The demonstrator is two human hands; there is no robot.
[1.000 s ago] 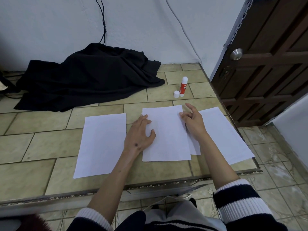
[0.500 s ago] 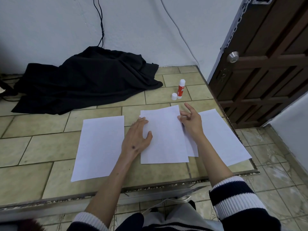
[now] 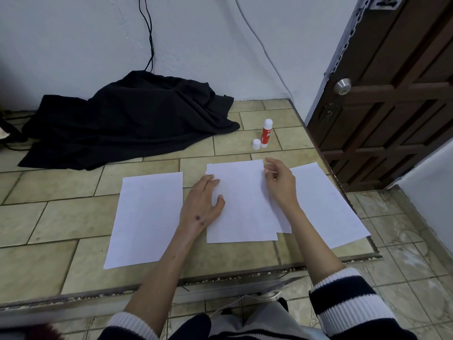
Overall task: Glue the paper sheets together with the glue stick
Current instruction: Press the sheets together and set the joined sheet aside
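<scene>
White paper sheets lie on a tiled platform. The middle sheet (image 3: 241, 204) rests on top of another sheet whose right edge (image 3: 284, 224) peeks out below it. My left hand (image 3: 202, 204) lies flat on the middle sheet's left edge, fingers spread. My right hand (image 3: 279, 182) hovers over its upper right corner with fingers loosely curled, holding nothing. A separate sheet (image 3: 147, 217) lies to the left, and another sheet (image 3: 328, 204) to the right. The red and white glue stick (image 3: 266, 133) stands upright and uncapped behind the sheets, its white cap (image 3: 256, 144) beside it.
A crumpled black cloth (image 3: 130, 119) covers the back left of the platform, with a black cable (image 3: 148, 33) running up the wall. A brown wooden door (image 3: 392, 94) stands at the right. The platform's front edge (image 3: 220, 278) drops to a lower tiled floor.
My right hand has lifted slightly off the middle sheet's right edge and its fingers have curled. My left hand stays flat on the paper.
</scene>
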